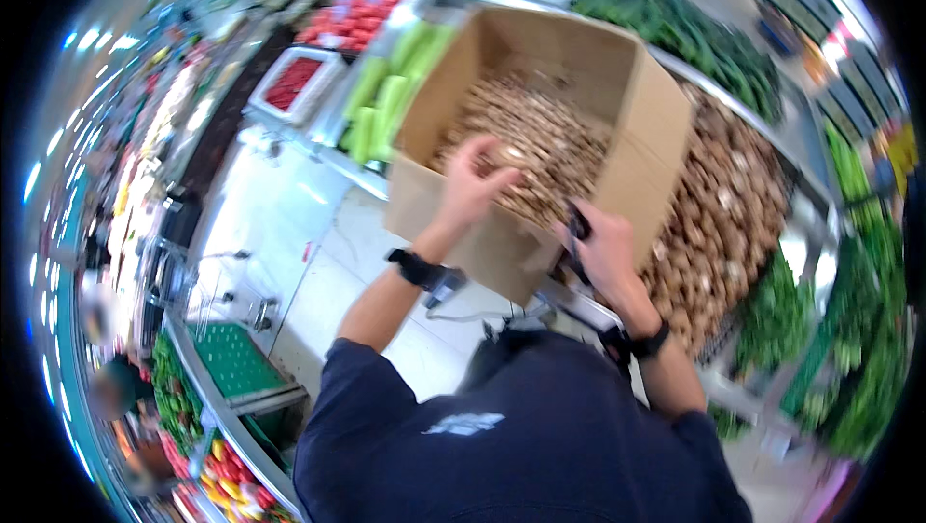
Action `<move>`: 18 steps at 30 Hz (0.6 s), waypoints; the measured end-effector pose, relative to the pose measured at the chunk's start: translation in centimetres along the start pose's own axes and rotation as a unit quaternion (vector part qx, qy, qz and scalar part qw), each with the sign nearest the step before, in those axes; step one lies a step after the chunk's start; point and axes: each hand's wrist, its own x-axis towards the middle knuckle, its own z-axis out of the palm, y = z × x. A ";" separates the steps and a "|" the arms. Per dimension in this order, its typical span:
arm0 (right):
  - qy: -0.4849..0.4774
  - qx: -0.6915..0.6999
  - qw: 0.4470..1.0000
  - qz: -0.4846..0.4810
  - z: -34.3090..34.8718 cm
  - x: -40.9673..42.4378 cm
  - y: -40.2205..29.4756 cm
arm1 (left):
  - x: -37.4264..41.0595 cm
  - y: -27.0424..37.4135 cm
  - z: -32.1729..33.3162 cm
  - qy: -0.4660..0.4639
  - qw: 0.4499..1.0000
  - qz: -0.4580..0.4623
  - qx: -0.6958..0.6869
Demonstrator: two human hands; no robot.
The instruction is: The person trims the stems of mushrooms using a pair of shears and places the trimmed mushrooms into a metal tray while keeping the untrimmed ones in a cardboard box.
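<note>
A large cardboard box (651, 139) with its flaps open stands in front of me, partly filled with brown mushrooms (535, 125). My left hand (470, 183) reaches over the near left rim, its thumb and fingers curled around one mushroom (508, 155) with a pale highlight; blur softens the contact. At the near right corner of the box, my right hand (608, 241) grips a slim black object (579, 225). Motion blur and the fingers hide what kind of object it is. Both wrists wear black bands.
More brown mushrooms (723, 212) lie heaped on the stand right of the box. Light green gourds (383, 103) and a white tray of red produce (295, 85) sit to its left. Dark leafy greens (680, 31) lie behind. A green perforated platform (235, 358) stands lower left.
</note>
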 end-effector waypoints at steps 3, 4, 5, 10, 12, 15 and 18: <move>-0.023 0.000 0.999 0.044 -1.0 -0.5 -0.1 | 0.6 0.1 0.1 0.070 0.984 -0.123 -0.111; -0.048 -0.009 0.997 0.060 -1.5 -0.7 -0.2 | 0.6 0.2 0.0 0.066 0.979 -0.142 -0.129; -0.029 0.011 0.999 0.036 -1.2 -1.1 0.1 | 0.6 0.2 -0.4 0.061 0.974 -0.162 -0.147; -0.045 0.020 0.997 0.055 -1.8 -2.2 0.5 | 1.2 0.2 0.5 0.032 0.963 -0.212 -0.165; -0.024 0.044 0.996 0.074 -2.3 -3.2 1.1 | 1.4 -0.4 1.4 0.000 0.962 -0.217 -0.168; -0.029 0.020 0.992 0.120 -4.0 -4.8 2.7 | 1.5 0.9 4.0 -0.032 0.952 -0.210 -0.222; 0.018 0.056 0.981 0.183 -5.4 -8.3 6.9 | 1.2 2.2 6.6 -0.108 0.931 -0.226 -0.267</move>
